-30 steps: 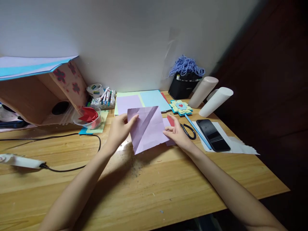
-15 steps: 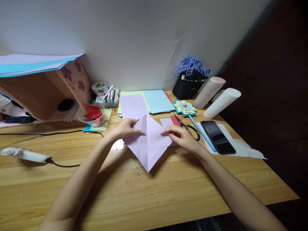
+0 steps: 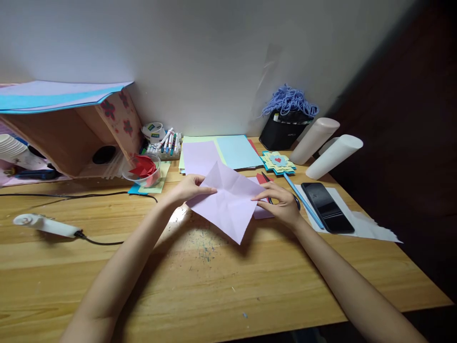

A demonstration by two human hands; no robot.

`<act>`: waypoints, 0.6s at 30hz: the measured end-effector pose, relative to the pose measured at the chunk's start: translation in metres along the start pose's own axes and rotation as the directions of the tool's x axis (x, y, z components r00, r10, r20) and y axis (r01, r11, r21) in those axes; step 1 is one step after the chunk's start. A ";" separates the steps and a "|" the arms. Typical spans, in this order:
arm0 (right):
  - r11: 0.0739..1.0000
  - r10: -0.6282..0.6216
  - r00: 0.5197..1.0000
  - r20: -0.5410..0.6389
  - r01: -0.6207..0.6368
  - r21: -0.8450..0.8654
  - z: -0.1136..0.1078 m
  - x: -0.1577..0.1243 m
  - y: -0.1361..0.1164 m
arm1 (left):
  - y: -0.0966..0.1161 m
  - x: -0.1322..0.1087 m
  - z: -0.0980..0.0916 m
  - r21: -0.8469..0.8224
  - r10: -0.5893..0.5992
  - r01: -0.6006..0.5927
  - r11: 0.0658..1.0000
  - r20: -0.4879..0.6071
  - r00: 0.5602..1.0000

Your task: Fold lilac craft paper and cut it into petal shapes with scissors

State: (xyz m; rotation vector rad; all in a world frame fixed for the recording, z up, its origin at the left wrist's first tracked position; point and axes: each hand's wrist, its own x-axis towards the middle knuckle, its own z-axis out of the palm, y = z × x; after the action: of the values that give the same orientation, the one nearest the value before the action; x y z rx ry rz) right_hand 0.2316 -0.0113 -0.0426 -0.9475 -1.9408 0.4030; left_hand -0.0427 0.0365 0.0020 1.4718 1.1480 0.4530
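Note:
A creased lilac paper square (image 3: 230,200) is held a little above the wooden desk (image 3: 214,281), turned like a diamond. My left hand (image 3: 191,187) pinches its left corner. My right hand (image 3: 282,200) pinches its right corner, fingers closed on the edge. Fold lines cross the sheet. Under my right hand lie black scissors (image 3: 266,183), mostly hidden, with a small lilac scrap and a red scrap.
Coloured paper sheets (image 3: 221,152) lie behind. A phone (image 3: 327,207) on white paper, a blue pencil (image 3: 303,200), a layered paper flower (image 3: 277,162), two white cylinders (image 3: 323,145) and a black holder with yarn (image 3: 285,128) stand right. Left: bowl of red pieces (image 3: 144,170), markers (image 3: 166,143), glue gun (image 3: 46,225) with cord, cardboard box (image 3: 71,138).
The lilac sheet has been unfolded and turned from a slanted position into a flat diamond; both hands shifted to its side corners, and the view moved slightly left.

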 end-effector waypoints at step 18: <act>0.932 0.348 0.937 -0.002 -0.346 0.106 0.005 0.002 -0.007 | 0.020 -0.018 0.031 0.159 0.336 -0.327 0.932 -0.037 0.941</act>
State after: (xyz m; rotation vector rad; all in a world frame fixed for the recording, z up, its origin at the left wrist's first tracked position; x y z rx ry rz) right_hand 0.2235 -0.0133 -0.0400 -1.2243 -1.7140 0.6881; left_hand -0.0181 0.0076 0.0173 1.8072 1.0012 0.6615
